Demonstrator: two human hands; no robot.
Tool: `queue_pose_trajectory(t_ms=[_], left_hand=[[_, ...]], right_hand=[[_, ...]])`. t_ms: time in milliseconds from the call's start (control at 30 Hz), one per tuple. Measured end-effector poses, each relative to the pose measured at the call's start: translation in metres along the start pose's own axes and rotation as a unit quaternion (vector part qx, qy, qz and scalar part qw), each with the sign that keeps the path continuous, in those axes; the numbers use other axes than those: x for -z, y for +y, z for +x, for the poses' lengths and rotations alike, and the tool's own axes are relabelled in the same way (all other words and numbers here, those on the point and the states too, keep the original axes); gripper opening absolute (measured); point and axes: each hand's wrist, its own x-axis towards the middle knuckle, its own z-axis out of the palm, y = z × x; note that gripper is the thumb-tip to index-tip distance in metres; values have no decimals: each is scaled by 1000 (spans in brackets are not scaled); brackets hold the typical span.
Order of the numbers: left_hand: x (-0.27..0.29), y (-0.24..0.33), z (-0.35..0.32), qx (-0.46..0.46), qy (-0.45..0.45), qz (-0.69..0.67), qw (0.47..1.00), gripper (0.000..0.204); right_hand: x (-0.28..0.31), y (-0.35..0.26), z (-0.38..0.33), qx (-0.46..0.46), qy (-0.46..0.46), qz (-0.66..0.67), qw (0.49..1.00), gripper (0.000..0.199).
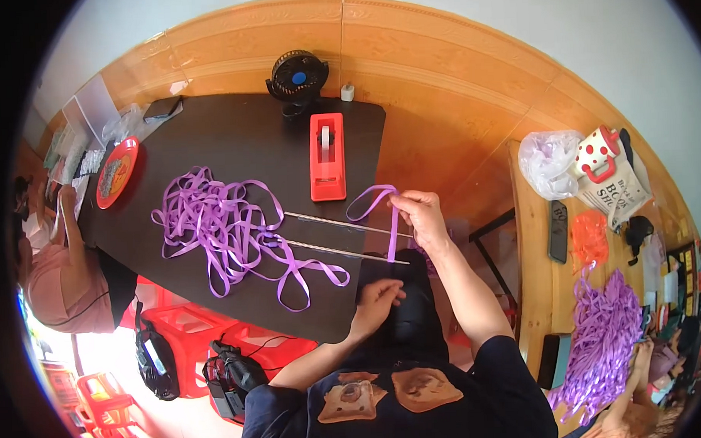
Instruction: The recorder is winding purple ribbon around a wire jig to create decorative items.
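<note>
a dark, smooth table [239, 122] stands in front of the person, and an orange tiled wall [445, 53] rises behind it at twelve o'clock. from the person's body, a wooden table [537, 290] is at two o'clock, with a second purple heap [605, 326] on it; red plastic stools [180, 317] stand between nine and ten o'clock, and a co-worker [67, 294] in pink is beyond them.

the purple ribbon [212, 224] lies on the dark table as a loose, tangled heap, flat and a little shiny, with many loops. from this heap, a red plate [134, 152] is at ten o'clock, a red tape dispenser [328, 185] at two o'clock, and two thin metal rods [344, 252] point toward three o'clock, past the table edge.

the right hand [418, 214], at three o'clock, pinches a strip of the ribbon between thumb and fingers; the strip goes down to the nearer rod. the left hand [380, 303], at four o'clock near the table edge, has its fingers loosely curled; one cannot tell if they hold anything.
</note>
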Motion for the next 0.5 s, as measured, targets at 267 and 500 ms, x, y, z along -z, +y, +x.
queue_pose_trajectory(t_ms=[267,500], left_hand=[[-18,38,48,-241,176,25,954,43],[-18,26,69,-258,208,26,943,45]], right_hand=[[17,54,-10,-119,-16,83,989,11],[30,101,-20,-171,-28,142,975,13]])
